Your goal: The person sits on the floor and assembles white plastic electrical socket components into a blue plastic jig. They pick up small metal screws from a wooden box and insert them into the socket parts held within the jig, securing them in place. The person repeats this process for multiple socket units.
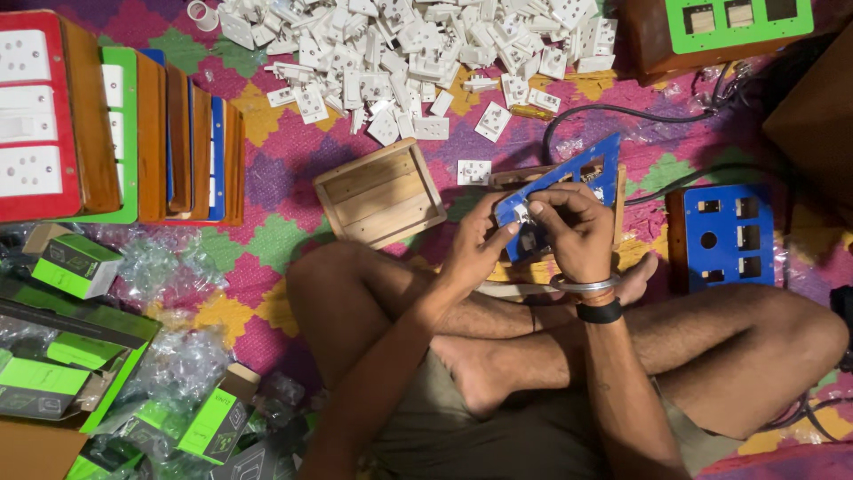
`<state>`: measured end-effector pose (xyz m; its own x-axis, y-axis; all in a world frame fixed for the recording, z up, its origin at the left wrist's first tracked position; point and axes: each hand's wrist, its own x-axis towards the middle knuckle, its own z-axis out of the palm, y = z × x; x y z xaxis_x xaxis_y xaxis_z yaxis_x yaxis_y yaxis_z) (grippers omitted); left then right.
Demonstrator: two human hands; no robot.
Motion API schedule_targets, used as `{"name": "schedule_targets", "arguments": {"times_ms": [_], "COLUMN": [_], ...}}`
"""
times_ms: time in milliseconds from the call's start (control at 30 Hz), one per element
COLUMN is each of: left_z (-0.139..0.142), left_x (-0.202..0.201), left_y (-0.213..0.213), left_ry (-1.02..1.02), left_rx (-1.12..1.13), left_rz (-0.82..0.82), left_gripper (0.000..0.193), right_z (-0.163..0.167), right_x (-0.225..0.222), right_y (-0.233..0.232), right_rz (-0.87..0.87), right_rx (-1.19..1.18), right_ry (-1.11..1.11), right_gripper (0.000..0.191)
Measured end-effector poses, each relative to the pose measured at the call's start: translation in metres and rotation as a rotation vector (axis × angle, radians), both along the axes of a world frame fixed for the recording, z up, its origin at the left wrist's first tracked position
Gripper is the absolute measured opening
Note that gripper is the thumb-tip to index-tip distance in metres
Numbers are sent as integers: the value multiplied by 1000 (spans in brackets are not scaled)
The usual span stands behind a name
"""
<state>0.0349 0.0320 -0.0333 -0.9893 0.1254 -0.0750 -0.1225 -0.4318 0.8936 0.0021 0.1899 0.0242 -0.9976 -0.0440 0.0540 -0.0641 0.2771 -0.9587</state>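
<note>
We count two hands at work near the centre of the frame, both ours, above our crossed legs. They hold one blue cut-out panel tilted up toward the upper right. The left hand grips the panel's lower left edge, fingers curled behind it and thumb on the front. The right hand closes over the lower middle of the panel, fingertips pinching a small white and metal part against the blue face; what exactly that part is we cannot make out. The wrist of that hand carries one silver bangle and one black band.

Just left of the hands lies one empty wooden box, open side up. One single white socket module lies between the box and the panel. At the top centre sits a heap of white switch and socket modules, too many and too jumbled to count. At the upper left a row of finished boards stands on edge: we make out a red one, a green one and at least two blue ones, the red one cut off by the frame. One more blue panel on a wooden box lies to the right, and one green-faced box is cut off at the top right. Green and black cartons and clear wrap fill the lower left, partly hidden under one another. A black cable curves across the patterned mat.
</note>
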Motion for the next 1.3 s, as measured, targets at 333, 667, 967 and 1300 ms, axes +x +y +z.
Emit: {"name": "schedule_targets", "arguments": {"times_ms": [333,667,967,1300], "left_z": [6,14,24,39], "left_x": [1,4,5,8], "left_y": [3,6,3,5], "left_ry": [24,51,131,152], "left_rx": [-82,-206,-300,-385], "left_rz": [50,39,61,104], "left_gripper": [39,41,41,40], "right_z": [19,-2,-16,-14], "right_x": [21,9,9,12], "right_y": [-28,-21,-10,-9], "right_rz": [-128,-298,-115,-207], "right_rx": [236,-45,0,-105], "right_ry": [268,31,171,112], "right_gripper": [10,15,22,23]}}
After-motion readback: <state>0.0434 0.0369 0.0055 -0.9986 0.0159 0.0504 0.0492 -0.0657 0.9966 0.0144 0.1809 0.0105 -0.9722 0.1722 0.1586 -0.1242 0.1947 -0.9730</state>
